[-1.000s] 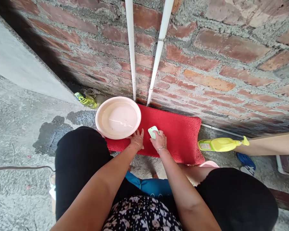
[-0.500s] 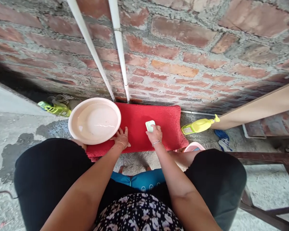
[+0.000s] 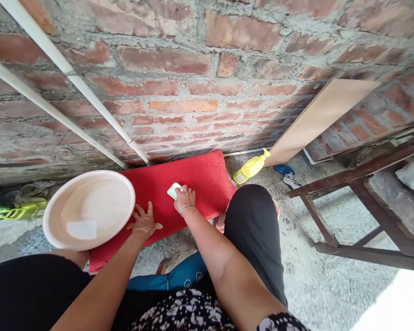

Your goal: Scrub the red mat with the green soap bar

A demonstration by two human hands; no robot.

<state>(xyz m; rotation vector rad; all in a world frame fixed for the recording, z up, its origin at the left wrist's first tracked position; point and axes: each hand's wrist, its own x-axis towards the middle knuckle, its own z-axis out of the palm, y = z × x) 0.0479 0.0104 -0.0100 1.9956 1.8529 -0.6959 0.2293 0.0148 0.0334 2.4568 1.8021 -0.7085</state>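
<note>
A red, rough-textured mat point(image 3: 200, 172) lies spread out in front of me, along the foot of the brick wall. My right hand point(image 3: 185, 197) is closed on a pale green scrubbing brush point(image 3: 174, 190), which rests on the mat; its underside is hidden. Flat on the same mat, fingers spread, lies my left hand point(image 3: 143, 220), holding nothing. Just left of it stands a wide, pale pink basin point(image 3: 51, 230) with clear water in it, partly over the mat's left end.
A yellow pump bottle point(image 3: 251, 169) stands by the mat's right end. Beyond it lean a brown board point(image 3: 320, 115) and a dark wooden frame point(image 3: 331, 184). White pipes point(image 3: 89, 96) run up the wall. A green bottle point(image 3: 20, 210) lies at far left.
My view has swung to the right, so everything appears further left. Both hands stay on the mat, the right still holding the brush. A small pink tub by my right knee has gone from view.
</note>
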